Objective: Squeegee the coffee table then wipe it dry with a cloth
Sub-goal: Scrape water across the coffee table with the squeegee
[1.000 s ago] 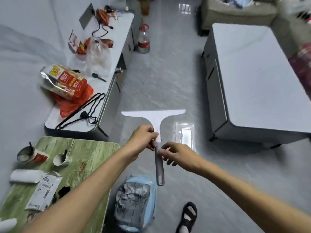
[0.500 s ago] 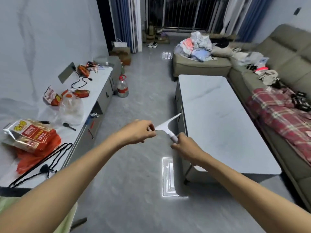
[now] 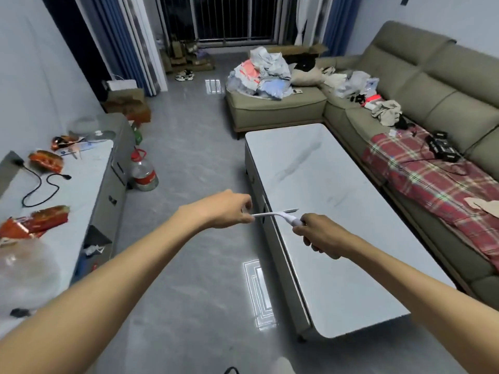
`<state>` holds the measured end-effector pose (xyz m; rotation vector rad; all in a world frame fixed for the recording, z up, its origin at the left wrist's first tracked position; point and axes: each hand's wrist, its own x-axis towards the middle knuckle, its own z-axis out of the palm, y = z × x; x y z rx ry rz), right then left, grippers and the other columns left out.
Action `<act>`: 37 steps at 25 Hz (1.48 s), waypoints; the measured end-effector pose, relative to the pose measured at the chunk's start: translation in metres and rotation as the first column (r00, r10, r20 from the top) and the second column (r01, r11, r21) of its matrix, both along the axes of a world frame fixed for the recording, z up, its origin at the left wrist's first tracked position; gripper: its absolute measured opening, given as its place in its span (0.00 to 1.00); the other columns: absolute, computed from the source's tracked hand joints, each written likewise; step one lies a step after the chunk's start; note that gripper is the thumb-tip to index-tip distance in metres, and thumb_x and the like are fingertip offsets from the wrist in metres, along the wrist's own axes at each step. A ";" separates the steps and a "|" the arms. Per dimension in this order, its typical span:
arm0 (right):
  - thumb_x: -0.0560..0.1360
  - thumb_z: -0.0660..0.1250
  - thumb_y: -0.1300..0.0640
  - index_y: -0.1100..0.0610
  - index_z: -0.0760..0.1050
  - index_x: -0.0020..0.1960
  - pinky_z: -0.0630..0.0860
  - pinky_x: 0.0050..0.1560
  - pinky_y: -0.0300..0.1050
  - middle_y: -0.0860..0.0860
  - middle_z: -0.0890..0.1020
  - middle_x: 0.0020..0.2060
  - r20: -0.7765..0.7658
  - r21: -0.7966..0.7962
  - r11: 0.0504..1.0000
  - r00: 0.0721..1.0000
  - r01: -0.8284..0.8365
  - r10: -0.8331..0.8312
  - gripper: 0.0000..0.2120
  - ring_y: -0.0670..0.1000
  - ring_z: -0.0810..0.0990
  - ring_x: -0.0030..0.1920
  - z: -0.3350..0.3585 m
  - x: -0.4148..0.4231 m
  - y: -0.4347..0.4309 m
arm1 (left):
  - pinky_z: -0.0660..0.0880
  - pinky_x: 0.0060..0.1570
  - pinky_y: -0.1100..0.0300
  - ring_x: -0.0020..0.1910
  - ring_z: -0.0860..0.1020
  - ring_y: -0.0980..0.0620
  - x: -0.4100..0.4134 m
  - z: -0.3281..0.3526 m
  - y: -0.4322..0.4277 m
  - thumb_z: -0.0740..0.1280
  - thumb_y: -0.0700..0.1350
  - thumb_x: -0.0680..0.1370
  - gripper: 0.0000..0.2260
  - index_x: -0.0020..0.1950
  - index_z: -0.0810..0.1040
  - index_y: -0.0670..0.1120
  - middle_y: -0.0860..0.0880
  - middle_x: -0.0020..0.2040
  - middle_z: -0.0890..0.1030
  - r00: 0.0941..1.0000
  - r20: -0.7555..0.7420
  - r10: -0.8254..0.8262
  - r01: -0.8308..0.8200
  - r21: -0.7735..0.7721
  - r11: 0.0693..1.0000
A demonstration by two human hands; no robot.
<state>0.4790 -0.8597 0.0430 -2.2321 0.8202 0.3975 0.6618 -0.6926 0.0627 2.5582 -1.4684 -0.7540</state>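
Head camera, looking forward and down across a living room. A second ago I was facing the floor with the squeegee (image 3: pixel 278 215) held flat to the lens. Since then the view has lifted, and the coffee table (image 3: pixel 324 184) now fills the centre and lower right of the frame, its pale top bare and not yet touched by the blade. The squeegee sits at frame centre, turned edge-on, hovering just over the table's left edge. I judge this puts me at the start of the first stroke; drying comes later. Both arms reach forward from the bottom corners. My right hand (image 3: pixel 317 234) has a closed grip, fingers curled round the handle. My left hand (image 3: pixel 226 210) pinches the blade's left tip between thumb and fingers. A cluttered counter (image 3: pixel 81 184) runs along the left of the frame.
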 end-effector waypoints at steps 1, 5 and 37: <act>0.76 0.58 0.54 0.63 0.73 0.47 0.68 0.27 0.39 0.55 0.79 0.36 -0.005 0.004 1.000 1.000 0.021 -0.021 0.12 0.52 0.74 0.28 0.001 0.021 -0.018 | 0.77 0.52 0.49 0.50 0.78 0.46 0.025 0.002 -0.022 0.63 0.62 0.74 0.17 0.58 0.74 0.54 0.49 0.55 0.82 1.000 0.010 -0.024 0.024 -0.013 1.000; 0.77 0.57 0.52 0.62 0.72 0.45 0.69 0.32 0.44 0.56 0.79 0.37 -0.028 0.047 0.994 0.995 0.097 -0.095 0.13 0.53 0.74 0.29 -0.021 0.106 -0.095 | 0.77 0.52 0.48 0.48 0.78 0.47 0.123 -0.013 -0.106 0.64 0.61 0.74 0.16 0.56 0.75 0.53 0.49 0.51 0.82 0.995 0.002 -0.102 0.102 -0.011 0.995; 0.78 0.57 0.51 0.60 0.68 0.40 0.65 0.30 0.45 0.60 0.76 0.36 -0.155 0.267 0.498 0.547 0.825 -0.823 0.14 0.56 0.68 0.30 -0.193 0.647 -0.670 | 0.67 0.33 0.57 0.39 0.74 0.48 0.746 -0.153 -0.815 0.60 0.46 0.73 0.06 0.35 0.69 0.50 0.54 0.34 0.75 0.875 -0.062 -0.480 0.484 0.163 0.860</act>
